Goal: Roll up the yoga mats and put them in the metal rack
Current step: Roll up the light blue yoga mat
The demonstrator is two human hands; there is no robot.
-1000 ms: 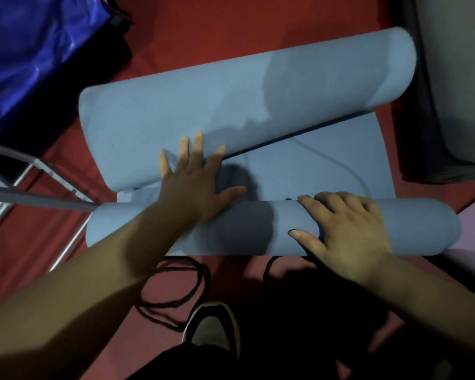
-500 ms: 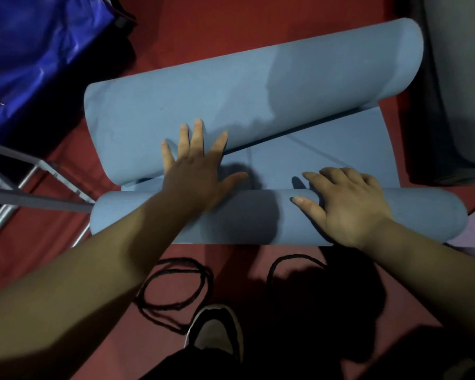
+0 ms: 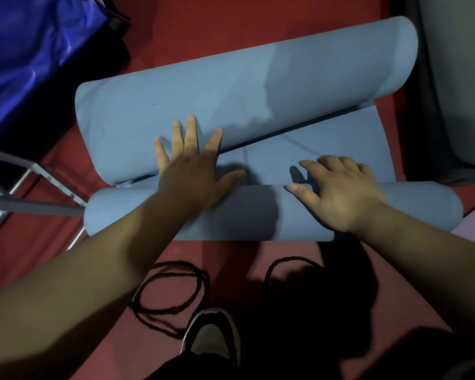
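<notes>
rolling step, partway. against a second ago: shoves the rolled end (image 3: 258, 215) of the blue yoga mat (image 3: 231, 91) a bit further forward, eats into the flat strip (image 3: 346, 144) ahead and narrows the gap to the big loose far curl (image 3: 327, 67). keeps the left hand (image 3: 192, 174) released and flat, palm on the rolled end, spread fingers touching the far curl. shifts the right hand (image 3: 337, 193) forward: fingers now hooked over the roll's front edge, grasping it, thumb on top. means progress, not done; probably needs the far curl pushed flat before the roll can close. leaves the mat on the red floor (image 3: 231, 31), left end just beside the metal rack (image 3: 52, 181), not in it. also black cord loops (image 3: 173, 292) and a shoe (image 3: 211, 333) close behind.
</notes>
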